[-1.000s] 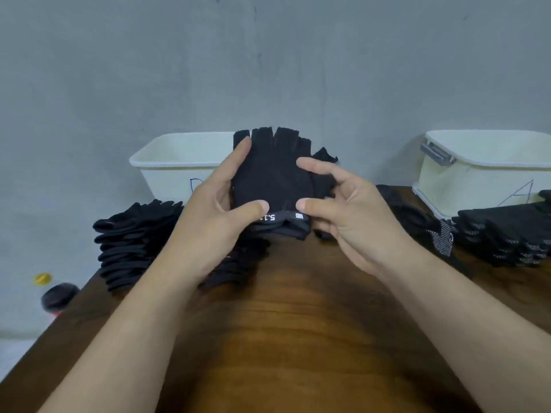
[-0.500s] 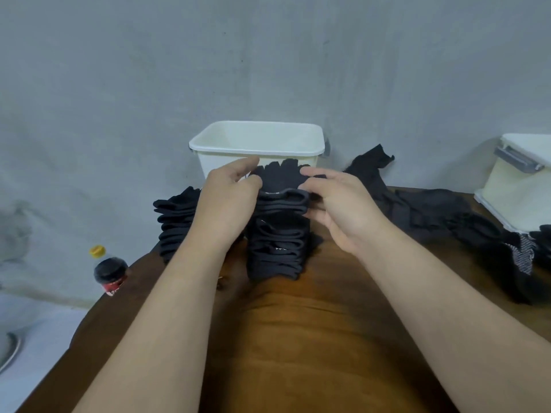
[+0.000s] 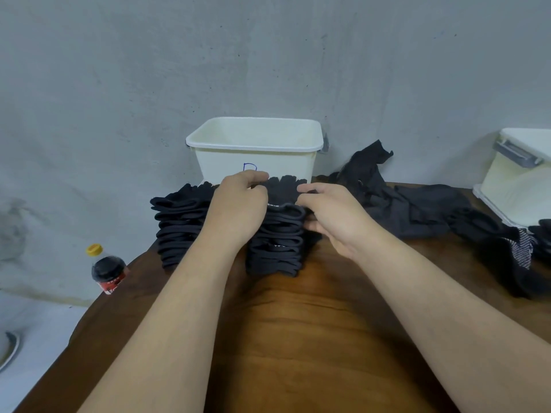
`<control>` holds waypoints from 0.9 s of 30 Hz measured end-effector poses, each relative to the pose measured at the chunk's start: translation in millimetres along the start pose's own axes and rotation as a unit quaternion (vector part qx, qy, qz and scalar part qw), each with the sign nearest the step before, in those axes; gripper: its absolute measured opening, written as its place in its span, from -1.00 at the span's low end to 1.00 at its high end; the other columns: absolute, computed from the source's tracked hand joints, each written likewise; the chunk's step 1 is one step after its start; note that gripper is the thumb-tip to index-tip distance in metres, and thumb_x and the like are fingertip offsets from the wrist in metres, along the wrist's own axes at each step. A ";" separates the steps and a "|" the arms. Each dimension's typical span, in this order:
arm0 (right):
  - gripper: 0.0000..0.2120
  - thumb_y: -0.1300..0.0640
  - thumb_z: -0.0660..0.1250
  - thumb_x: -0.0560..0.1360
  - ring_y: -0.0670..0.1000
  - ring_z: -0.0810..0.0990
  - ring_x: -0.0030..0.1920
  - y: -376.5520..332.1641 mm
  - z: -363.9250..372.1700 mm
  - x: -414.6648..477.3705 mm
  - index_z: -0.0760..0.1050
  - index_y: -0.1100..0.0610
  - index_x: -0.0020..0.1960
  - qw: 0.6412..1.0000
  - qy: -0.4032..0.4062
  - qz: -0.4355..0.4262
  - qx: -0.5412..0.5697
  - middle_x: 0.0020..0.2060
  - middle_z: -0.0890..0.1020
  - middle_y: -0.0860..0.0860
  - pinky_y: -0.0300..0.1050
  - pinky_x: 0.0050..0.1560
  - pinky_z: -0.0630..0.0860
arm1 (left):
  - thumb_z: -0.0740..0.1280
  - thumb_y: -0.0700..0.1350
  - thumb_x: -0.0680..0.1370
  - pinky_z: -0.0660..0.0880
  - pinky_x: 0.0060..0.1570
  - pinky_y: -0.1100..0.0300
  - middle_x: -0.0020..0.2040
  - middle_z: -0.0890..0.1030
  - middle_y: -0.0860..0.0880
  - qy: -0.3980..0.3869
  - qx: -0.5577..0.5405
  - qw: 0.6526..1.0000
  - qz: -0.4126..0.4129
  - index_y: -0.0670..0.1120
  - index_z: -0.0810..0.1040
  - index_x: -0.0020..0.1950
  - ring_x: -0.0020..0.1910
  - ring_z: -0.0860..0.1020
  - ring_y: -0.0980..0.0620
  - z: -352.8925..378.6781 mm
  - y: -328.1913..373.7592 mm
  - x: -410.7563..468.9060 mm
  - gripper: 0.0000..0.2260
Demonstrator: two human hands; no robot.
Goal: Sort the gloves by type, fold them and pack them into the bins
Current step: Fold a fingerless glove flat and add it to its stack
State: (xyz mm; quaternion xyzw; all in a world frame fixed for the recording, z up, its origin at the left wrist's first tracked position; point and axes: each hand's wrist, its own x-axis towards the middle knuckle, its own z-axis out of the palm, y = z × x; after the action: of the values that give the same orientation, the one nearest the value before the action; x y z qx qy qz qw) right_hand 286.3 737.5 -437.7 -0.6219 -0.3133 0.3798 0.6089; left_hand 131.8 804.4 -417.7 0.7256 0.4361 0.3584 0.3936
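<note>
Our left hand (image 3: 238, 210) and right hand (image 3: 331, 216) grip a black fingerless glove (image 3: 283, 189) by its two sides, fingers curled on its edges. The glove lies on top of a stack (image 3: 277, 248) of folded black gloves, on the bench (image 3: 298, 338) between our hands. Just left of our left hand stands a second stack (image 3: 179, 225). Beyond our hands is a white bin (image 3: 256, 144). Right of our right hand lies a loose pile (image 3: 417, 207) of dark gloves, then a second bin (image 3: 518, 180). A bottle (image 3: 107, 269) stands well left of our left hand.

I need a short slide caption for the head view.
Left hand and right hand hold a black glove atop a glove stack before a white bin.
</note>
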 end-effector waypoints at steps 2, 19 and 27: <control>-0.66 0.32 0.39 0.58 0.08 0.71 0.08 2.9 1.5 0.0 0.58 0.14 0.34 1.000 -0.002 -0.005 -0.015 0.11 0.68 0.14 -0.07 0.01 0.73 | 0.21 -0.20 0.62 0.45 -0.13 0.25 0.30 0.65 0.05 0.000 0.008 1.000 -0.001 0.08 0.62 0.41 -0.04 0.63 0.12 0.9 -2.8 2.1 -0.59; -0.62 0.11 0.35 0.63 -0.05 0.56 0.22 17.0 -8.2 11.2 0.57 0.02 0.44 0.973 0.014 -0.058 -0.221 0.30 0.62 -0.04 -0.01 0.33 0.55 | 0.24 -0.14 0.61 0.49 -0.04 0.16 0.16 0.54 0.07 0.021 0.183 0.982 0.052 0.05 0.60 0.35 0.09 0.58 0.03 9.3 -16.0 5.2 -0.66; -0.73 0.00 0.26 0.71 -0.11 0.56 0.23 18.0 -45.8 -2.5 0.56 -0.11 0.37 0.912 0.105 -0.196 -0.344 0.28 0.56 -0.14 -0.11 0.27 0.52 | 0.23 -0.10 0.68 0.47 0.18 0.05 0.16 0.56 0.10 0.073 0.210 0.949 0.223 0.03 0.62 0.19 0.19 0.41 0.04 20.2 1.9 -9.9 -0.81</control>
State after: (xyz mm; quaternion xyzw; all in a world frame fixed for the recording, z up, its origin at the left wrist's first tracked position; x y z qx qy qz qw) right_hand 322.8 710.4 -456.7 -0.7549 -0.4748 0.0543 0.4493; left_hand 146.3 789.6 -426.6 0.8423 0.3561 0.3894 0.1098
